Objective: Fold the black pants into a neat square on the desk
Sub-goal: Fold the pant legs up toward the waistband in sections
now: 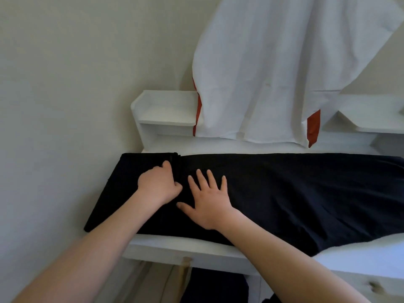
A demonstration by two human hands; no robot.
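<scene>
We see the smooth white flat-topped desk [175, 248] carrying the long matte black fabric pants [295, 193], spread flat along it. Our left hand [158, 185] curls its fingers round a ridge of the cloth near the left end. Our right hand [208, 202] presses flat just beside it, fingers spread.

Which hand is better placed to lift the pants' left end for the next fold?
Left, probably: the left hand grips the black pants near that end, while the right hand lies flat, pinning them.
</scene>
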